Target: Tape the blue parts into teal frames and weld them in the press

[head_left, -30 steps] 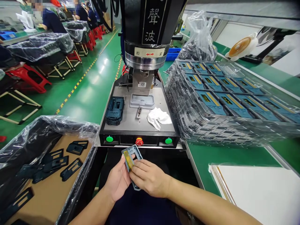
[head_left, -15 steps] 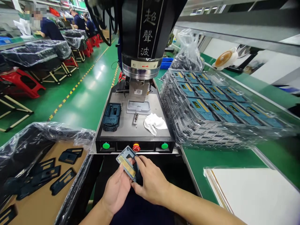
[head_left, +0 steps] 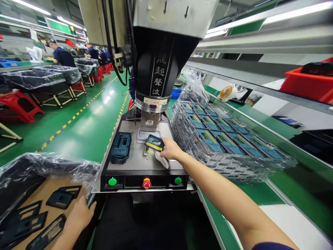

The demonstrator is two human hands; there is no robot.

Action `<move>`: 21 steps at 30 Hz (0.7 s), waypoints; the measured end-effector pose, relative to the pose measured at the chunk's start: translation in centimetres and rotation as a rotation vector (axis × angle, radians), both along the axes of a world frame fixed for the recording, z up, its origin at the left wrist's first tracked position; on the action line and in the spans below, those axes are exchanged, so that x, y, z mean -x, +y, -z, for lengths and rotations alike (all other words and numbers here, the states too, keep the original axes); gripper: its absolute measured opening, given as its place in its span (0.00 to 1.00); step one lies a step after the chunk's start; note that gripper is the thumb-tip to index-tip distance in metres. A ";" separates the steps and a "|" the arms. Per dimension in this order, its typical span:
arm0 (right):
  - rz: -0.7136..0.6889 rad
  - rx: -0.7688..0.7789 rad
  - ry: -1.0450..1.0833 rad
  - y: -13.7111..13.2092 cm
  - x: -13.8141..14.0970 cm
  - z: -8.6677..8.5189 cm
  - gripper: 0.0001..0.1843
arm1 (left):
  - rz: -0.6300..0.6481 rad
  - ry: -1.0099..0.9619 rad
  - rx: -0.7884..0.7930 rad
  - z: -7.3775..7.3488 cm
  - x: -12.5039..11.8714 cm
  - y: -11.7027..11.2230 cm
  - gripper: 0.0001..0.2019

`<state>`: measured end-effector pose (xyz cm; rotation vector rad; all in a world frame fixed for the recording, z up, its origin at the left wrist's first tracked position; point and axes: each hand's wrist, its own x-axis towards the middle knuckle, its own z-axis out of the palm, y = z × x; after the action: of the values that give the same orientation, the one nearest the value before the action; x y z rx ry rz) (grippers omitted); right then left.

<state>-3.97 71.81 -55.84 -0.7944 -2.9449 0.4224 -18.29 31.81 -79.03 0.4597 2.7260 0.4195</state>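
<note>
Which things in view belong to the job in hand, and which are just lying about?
Seemingly part of the job:
frame, in the right hand
press and grey fixture
stacked frames
bin, near the left hand
filled trays

Probably just lying about:
cloth, partly hidden
fan
red box

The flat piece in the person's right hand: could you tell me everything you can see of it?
The flat piece is a dark, blue-grey, roughly rectangular frame that looks like moulded plastic, with raised edges and a shiny yellow strip along its near side. The right hand grips its right end and covers that corner. It is tilted, in front of the pale tray on the machine's metal plate, hiding part of that tray. Finer detail is too small to read.
</note>
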 end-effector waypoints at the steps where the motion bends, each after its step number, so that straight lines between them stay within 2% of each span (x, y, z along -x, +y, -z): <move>1: 0.012 -0.001 -0.003 0.8 0.9 0.2 0.36 | 0.004 -0.073 0.041 0.7 0.7 -0.3 0.24; 4: 0.025 0.013 -0.003 2.8 3.3 0.6 0.39 | 0.024 -0.159 0.070 1.7 1.7 -0.6 0.19; 12: -0.043 0.114 -0.020 6.0 7.6 0.2 0.29 | 0.019 -0.207 0.068 0.9 1.9 0.1 0.17; 17: -0.044 0.172 -0.059 7.0 9.3 1.2 0.20 | 0.017 -0.233 0.039 0.7 1.9 0.2 0.17; 21: -0.084 0.193 -0.033 7.1 9.8 2.3 0.18 | 0.009 -0.240 0.060 0.7 1.8 0.3 0.17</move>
<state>-13.79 78.93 -58.11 -0.7038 -3.0096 0.7147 -20.08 32.13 -79.69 0.3789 2.4960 0.3635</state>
